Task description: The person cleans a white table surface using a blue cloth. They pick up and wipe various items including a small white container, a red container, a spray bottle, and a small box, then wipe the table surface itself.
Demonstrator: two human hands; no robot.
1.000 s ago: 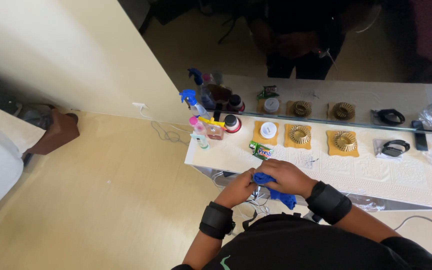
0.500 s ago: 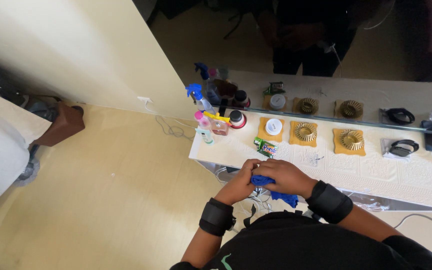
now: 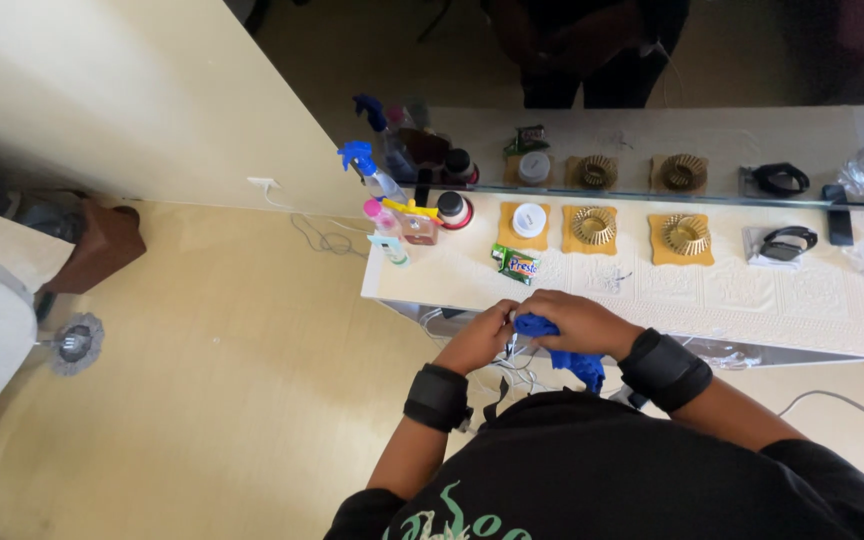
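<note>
Both my hands meet at the near edge of a cream dressing table [image 3: 752,300]. My right hand [image 3: 577,322] is closed around a crumpled blue cloth [image 3: 574,360], which hangs down below the table edge. My left hand [image 3: 482,335] pinches the same cloth at its left end. Black bands wrap both wrists. White cables hang just under my hands.
On the table stand spray bottles [image 3: 372,175], a small jar [image 3: 452,208], a white lid on an orange mat [image 3: 528,222], two golden rings on mats [image 3: 592,226], a green packet [image 3: 518,265] and black bands [image 3: 784,243]. A mirror runs behind. A brown block [image 3: 97,245] lies on the floor at left.
The view has shifted slightly, so the table sits further right and higher. My hands stay together on the blue cloth at the table edge.
</note>
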